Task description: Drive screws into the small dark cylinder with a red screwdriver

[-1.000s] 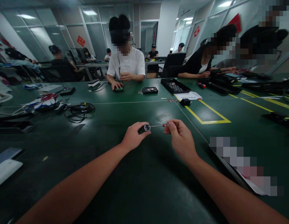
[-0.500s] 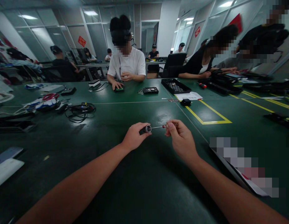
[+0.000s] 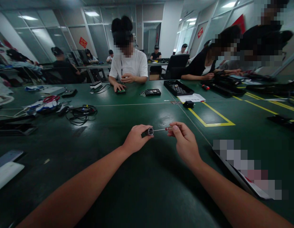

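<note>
Black with a pale metal ring at its open end, a small cylinder [image 3: 150, 131] is pinched at the tips of the thumb and fingers of the left hand [image 3: 136, 138], its ringed mouth showing just past the fingertips. That grip is clamped on the cylinder's sides, holding it above the bench [image 3: 137, 193]. The right hand [image 3: 185, 139] has its grip closed round the reddish handle of a screwdriver [image 3: 159, 129], whose thin shaft points left across the gap between the hands to the cylinder's mouth. At this size I can't tell whether the tip goes inside or only meets the rim.

Beyond the hands, a coil of black cable [image 3: 81, 111] lies to the left, and yellow tape [image 3: 219, 124] marks out a box to the right. Near the tape's far corner sits a small black block [image 3: 188, 104], with white paper [image 3: 194, 98] just behind it and a black tray [image 3: 183, 92] of small parts farther back. Across the bench, a co-worker in a white shirt [image 3: 136, 65] rests one hand on a dark, flat device [image 3: 121, 91]; a black rectangular unit [image 3: 153, 92] lies nearby.
</note>
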`<state>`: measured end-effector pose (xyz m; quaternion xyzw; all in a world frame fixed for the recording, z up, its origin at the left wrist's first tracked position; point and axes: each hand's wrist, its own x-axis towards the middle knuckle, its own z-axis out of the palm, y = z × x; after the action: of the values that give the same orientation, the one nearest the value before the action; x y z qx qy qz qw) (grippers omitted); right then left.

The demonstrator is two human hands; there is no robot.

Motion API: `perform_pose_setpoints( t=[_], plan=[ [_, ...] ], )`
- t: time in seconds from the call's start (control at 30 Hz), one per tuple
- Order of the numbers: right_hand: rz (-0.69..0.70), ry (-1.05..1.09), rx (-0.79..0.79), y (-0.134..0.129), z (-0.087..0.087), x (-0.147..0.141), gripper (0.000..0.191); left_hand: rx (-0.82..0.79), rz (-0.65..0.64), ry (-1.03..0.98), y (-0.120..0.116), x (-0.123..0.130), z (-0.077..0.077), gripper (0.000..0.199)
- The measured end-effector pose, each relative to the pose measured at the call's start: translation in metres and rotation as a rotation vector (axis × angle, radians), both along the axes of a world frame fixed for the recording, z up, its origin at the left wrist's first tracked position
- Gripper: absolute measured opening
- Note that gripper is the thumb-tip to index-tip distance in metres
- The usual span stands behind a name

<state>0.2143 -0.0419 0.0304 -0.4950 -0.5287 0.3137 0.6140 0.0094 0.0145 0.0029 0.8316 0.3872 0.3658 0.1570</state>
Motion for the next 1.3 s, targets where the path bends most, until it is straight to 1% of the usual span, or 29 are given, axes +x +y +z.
perform_pose_setpoints(
  t=[0.1, 0.2, 0.27, 0.33, 0.43, 0.53, 0.63, 0.73, 0.83, 0.9, 0.93, 1.0, 1.03, 1.07, 1.13, 1.3],
  plan=[
    [0.008, -0.034, -0.021, -0.001, 0.001, -0.001, 0.030, -0.005, -0.005, 0.006, -0.001, 0.001, 0.001, 0.033],
    [-0.025, -0.103, -0.047, -0.002, 0.003, 0.000, 0.037, -0.052, -0.006, -0.014, -0.003, 0.003, 0.002, 0.031],
    [-0.049, -0.118, -0.035, -0.002, 0.004, 0.001, 0.034, -0.088, 0.000, -0.041, -0.004, 0.004, 0.002, 0.030],
    [-0.053, -0.078, -0.016, 0.000, 0.003, 0.001, 0.029, -0.102, 0.006, -0.066, -0.005, 0.005, 0.002, 0.031],
    [-0.033, -0.023, -0.020, 0.001, 0.002, 0.002, 0.032, -0.099, 0.011, -0.067, -0.005, 0.005, 0.002, 0.033],
    [-0.048, -0.101, -0.057, 0.002, 0.002, 0.003, 0.038, -0.103, -0.001, -0.038, -0.005, 0.005, 0.003, 0.031],
    [-0.073, -0.126, -0.032, 0.002, 0.002, 0.004, 0.031, -0.103, -0.002, -0.027, -0.005, 0.005, 0.003, 0.030],
    [-0.061, -0.051, 0.006, 0.003, 0.000, 0.002, 0.025, -0.094, 0.016, -0.025, -0.005, 0.005, 0.003, 0.032],
    [-0.055, -0.021, -0.012, 0.005, -0.005, 0.000, 0.027, -0.081, 0.024, -0.017, -0.006, 0.006, 0.003, 0.032],
    [-0.055, 0.054, -0.039, 0.010, -0.011, 0.001, 0.029, -0.053, 0.018, -0.016, -0.006, 0.006, 0.004, 0.032],
    [-0.035, 0.147, -0.062, 0.013, -0.013, 0.003, 0.029, -0.037, 0.018, -0.017, -0.006, 0.006, 0.006, 0.032],
    [0.059, 0.385, -0.184, 0.019, -0.017, 0.006, 0.030, -0.018, 0.034, -0.018, -0.004, 0.004, 0.008, 0.032],
    [0.075, 0.464, -0.231, 0.023, -0.019, 0.008, 0.031, -0.023, 0.049, -0.017, -0.003, 0.003, 0.009, 0.031],
    [0.067, 0.511, -0.244, 0.025, -0.020, 0.010, 0.031, -0.037, 0.065, -0.017, -0.001, 0.001, 0.010, 0.030],
    [0.038, 0.523, -0.230, 0.028, -0.022, 0.011, 0.029, -0.065, 0.086, -0.009, 0.001, -0.001, 0.009, 0.030],
    [0.017, 0.400, -0.124, 0.025, -0.022, 0.005, 0.032, -0.054, 0.077, 0.022, 0.003, -0.002, 0.005, 0.032]
  ],
)
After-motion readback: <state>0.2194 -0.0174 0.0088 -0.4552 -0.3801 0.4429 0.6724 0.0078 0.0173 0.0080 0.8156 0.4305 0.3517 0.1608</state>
